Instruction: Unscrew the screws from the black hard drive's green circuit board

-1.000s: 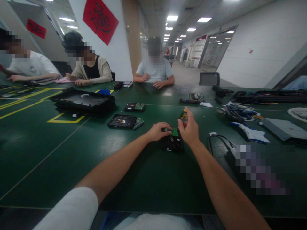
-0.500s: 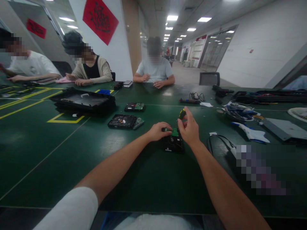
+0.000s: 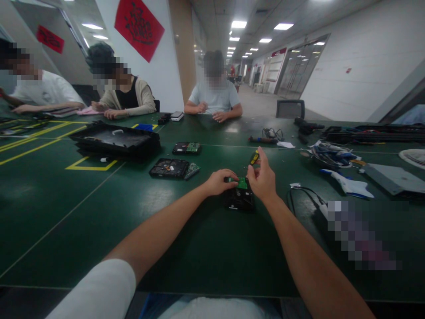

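Left hand (image 3: 219, 181) fingers press the hard drive (image 3: 239, 198) flat on the bench (image 3: 186, 230) — steadying it; right hand (image 3: 262, 177) fingers pinch the screwdriver (image 3: 254, 158) upright above.

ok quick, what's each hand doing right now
Left hand: closed, resting on the far left edge of the black hard drive.
Right hand: closed on the yellow-and-black screwdriver, upright over its green circuit board.

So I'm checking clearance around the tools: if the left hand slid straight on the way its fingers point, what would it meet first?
Probably the right hand. The left hand rests on the hard drive, fingers pointing right across its green circuit board, with the right hand holding a screwdriver just beyond. Depth is hard to judge.
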The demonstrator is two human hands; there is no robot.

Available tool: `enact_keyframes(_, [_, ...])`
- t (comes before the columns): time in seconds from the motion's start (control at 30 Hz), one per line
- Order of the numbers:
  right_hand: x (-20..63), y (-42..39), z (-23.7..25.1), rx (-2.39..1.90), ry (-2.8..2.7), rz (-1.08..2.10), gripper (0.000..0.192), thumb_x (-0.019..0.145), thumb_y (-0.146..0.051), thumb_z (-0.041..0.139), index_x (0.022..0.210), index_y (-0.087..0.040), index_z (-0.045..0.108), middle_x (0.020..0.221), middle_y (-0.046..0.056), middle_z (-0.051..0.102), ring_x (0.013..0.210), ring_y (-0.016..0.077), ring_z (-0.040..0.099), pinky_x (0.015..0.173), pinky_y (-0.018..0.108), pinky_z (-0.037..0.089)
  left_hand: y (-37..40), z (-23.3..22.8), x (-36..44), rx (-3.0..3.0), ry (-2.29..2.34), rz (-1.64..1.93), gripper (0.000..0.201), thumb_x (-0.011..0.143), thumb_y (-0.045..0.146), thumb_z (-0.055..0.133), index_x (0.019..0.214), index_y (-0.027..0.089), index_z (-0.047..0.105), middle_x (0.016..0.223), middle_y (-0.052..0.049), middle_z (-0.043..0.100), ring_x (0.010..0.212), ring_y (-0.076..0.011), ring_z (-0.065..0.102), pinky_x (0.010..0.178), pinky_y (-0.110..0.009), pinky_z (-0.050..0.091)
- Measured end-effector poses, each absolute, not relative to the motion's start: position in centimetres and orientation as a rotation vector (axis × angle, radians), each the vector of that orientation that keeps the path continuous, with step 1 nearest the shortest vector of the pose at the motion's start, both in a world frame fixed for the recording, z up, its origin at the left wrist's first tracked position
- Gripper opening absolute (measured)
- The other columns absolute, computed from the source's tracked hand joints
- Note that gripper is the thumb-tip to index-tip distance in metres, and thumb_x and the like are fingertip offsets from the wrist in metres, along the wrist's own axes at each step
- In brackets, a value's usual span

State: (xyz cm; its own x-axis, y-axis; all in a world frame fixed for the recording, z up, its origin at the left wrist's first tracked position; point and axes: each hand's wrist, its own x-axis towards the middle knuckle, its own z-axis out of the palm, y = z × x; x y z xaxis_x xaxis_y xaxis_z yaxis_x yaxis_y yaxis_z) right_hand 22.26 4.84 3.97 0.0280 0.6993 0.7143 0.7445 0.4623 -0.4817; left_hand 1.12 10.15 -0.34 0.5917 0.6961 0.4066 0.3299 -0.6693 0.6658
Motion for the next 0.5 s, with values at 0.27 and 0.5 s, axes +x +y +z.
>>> enact_keyframes(0.27, [22.3, 4.8, 4.05, -1.272, -1.672, -0.091, 0.067, 0.098, -0.036, 0.056, 0.16, -0.029, 0.031, 0.115, 0.009, 0.071, 0.068, 0.0184, 0.068, 0.077, 0.041, 0.062, 10.19, -0.44, 1.17, 2.281, 0.793, 0.928, 0.026, 0.087, 0.039, 0.076, 0.11, 0.026, 0.079, 0.121, -0.007, 0.074, 0.114, -0.023, 0.068, 0.109, -0.041, 0.049])
enact_keyframes(0.5, [22.38, 4.94, 3.89, -1.28, -1.649, -0.104, 0.068, 0.096, -0.039, 0.059, 0.157, -0.026, 0.034, 0.124, 0.013, 0.069, 0.064, 0.0184, 0.067, 0.075, 0.044, 0.063, 10.27, -0.48, 1.21, 2.286, 0.808, 0.918, 0.026, 0.087, 0.039, 0.076, 0.109, 0.027, 0.079, 0.122, -0.007, 0.074, 0.114, -0.0231, 0.068, 0.11, -0.041, 0.049])
